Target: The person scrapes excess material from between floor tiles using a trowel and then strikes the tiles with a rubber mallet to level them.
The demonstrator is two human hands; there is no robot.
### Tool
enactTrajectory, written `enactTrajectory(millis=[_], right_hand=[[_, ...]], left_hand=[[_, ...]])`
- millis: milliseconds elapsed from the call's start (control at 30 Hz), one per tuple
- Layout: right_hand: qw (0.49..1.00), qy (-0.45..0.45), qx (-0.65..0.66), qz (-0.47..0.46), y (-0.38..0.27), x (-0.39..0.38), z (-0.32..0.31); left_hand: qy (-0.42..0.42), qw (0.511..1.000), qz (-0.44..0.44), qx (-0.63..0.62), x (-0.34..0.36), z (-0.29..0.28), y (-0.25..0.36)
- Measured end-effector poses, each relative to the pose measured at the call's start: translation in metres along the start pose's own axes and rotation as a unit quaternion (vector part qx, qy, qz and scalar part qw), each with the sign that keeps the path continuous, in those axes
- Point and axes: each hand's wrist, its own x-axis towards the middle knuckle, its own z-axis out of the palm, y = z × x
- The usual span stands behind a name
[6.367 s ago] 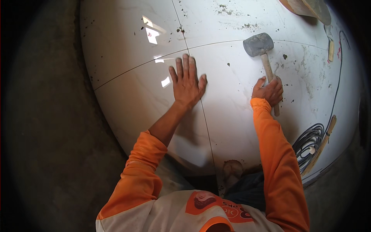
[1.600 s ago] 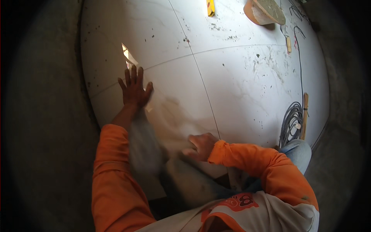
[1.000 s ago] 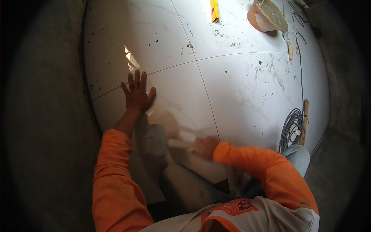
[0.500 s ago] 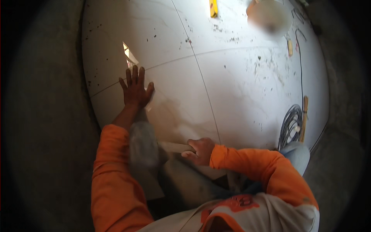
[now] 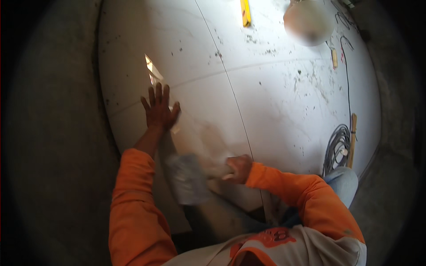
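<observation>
My left hand (image 5: 160, 111) lies on the white marbled tile (image 5: 195, 106), fingers spread across a faint joint line. Low in the middle, my right hand (image 5: 237, 168) grips the handle of a rubber mallet (image 5: 186, 179). The mallet's grey head is smeared by motion and lies between my left forearm and right hand, over my bent leg; whether it touches the tile I cannot tell.
A yellow level (image 5: 246, 13) lies at the top. A blurred round container (image 5: 307, 24) and a wooden-handled tool (image 5: 334, 57) are at the upper right. Coiled grey cable (image 5: 333, 150) and a stick bundle (image 5: 353, 137) lie at right. Dark concrete (image 5: 57, 142) borders the tiles.
Since the earliest frame my left hand has moved left and the mallet has swung low across my body. In the last half second its head has shifted right and down.
</observation>
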Motion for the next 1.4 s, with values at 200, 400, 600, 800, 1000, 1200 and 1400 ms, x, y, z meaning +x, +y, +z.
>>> enactTrajectory(millis=[200,400,600,800,1000,1200,1400], right_hand=[[0.983,-0.171,0.028,0.058,-0.032,0.01,-0.008],[0.976,-0.146,0.026,0.161,-0.031,-0.01,0.008],[0.969,-0.141,-0.062,0.195,0.016,-0.028,0.02],[0.972,-0.122,-0.015,0.2,-0.007,-0.003,0.012],[0.973,-0.155,0.004,0.17,0.001,-0.006,-0.01],[0.954,-0.218,-0.028,0.202,0.008,-0.02,-0.01],[0.994,-0.11,0.009,-0.025,0.006,-0.028,-0.007]], left_hand=[[-0.018,0.999,-0.002,0.027,-0.005,0.005,-0.009],[-0.044,0.999,-0.002,0.019,-0.022,0.007,-0.001],[-0.021,1.0,-0.016,0.008,0.003,-0.001,0.001],[-0.013,1.0,-0.01,0.012,0.002,-0.001,-0.001],[-0.018,1.0,-0.004,0.001,-0.002,0.001,0.004],[-0.042,0.999,-0.012,0.005,-0.009,0.009,0.01],[0.0,1.0,0.004,0.017,-0.005,0.012,0.007]])
